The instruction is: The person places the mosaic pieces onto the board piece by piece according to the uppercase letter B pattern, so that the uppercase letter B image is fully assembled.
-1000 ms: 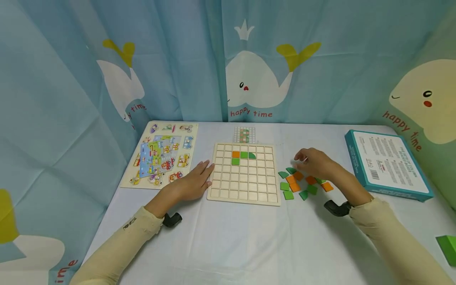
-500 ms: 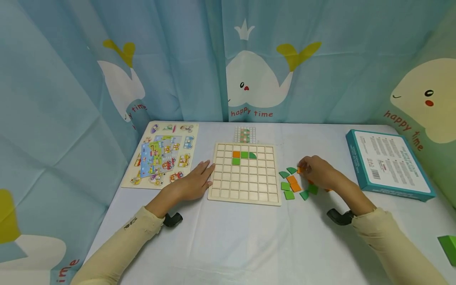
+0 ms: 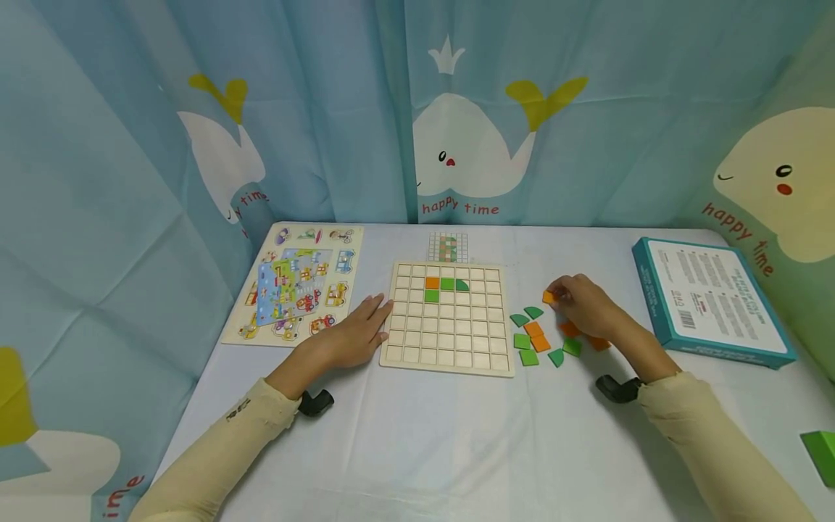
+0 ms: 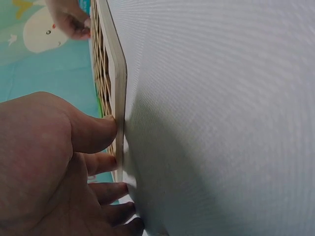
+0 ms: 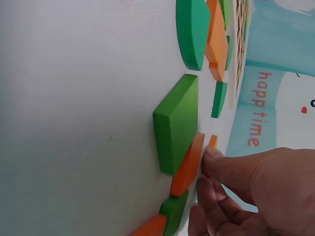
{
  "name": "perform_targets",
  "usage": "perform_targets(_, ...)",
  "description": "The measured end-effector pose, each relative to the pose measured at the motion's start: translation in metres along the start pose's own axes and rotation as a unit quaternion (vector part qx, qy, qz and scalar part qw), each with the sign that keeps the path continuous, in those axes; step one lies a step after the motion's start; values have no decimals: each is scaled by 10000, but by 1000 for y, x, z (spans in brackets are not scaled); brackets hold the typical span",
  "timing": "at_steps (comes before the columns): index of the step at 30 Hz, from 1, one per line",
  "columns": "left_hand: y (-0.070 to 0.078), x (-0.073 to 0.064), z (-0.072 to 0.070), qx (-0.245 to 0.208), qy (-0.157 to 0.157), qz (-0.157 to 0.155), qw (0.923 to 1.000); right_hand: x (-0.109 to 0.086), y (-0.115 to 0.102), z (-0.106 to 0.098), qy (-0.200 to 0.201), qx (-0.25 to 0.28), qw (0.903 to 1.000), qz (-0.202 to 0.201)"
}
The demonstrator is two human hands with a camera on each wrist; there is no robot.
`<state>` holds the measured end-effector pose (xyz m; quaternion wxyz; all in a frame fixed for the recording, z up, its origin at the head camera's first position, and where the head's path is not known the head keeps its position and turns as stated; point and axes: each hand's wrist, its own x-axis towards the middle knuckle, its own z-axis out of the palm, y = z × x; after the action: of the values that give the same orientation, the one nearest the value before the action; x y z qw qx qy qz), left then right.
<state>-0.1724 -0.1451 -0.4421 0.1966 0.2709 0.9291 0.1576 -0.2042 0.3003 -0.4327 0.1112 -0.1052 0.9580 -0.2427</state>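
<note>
My left hand (image 3: 353, 335) lies with its fingers straight at the left edge of a wooden grid board (image 3: 450, 342); in the left wrist view thumb and fingertips touch the board's side. Several tiles sit in the board's upper cells: an orange square (image 3: 433, 283), two green squares (image 3: 447, 283) and a dark green quarter-circle (image 3: 462, 286). Right of the board, my right hand (image 3: 584, 307) pinches an orange tile (image 3: 549, 297) between thumb and fingers, above loose tiles. In the right wrist view, a green square tile (image 5: 179, 123) lies close below that hand, which hides part of the pile.
A small pattern card (image 3: 448, 247) lies behind the board. At the left stands a picture puzzle board (image 3: 237, 335) with a colourful sheet (image 3: 290, 286) on it. A teal box (image 3: 714, 297) lies at the right, and a green block (image 3: 818, 457) at the right edge.
My right hand has come down to the loose tiles, picked up an orange tile and lifted it slightly. The left hand has stayed at the board's edge.
</note>
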Motion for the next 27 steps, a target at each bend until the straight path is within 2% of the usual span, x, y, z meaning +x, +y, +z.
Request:
perform_targets(9, -1, 0, 0, 16, -34, -19, 10000, 20, -14, 11, 216, 256, 9994, 52)
perform_targets(16, 0, 1, 1, -14, -84, -65, 9999, 29, -43, 15, 195, 570, 9982, -29)
perform_targets(27, 0, 1, 0, 16, -95, -94, 9999, 39, -84, 45, -86, 594, 9929, -1028)
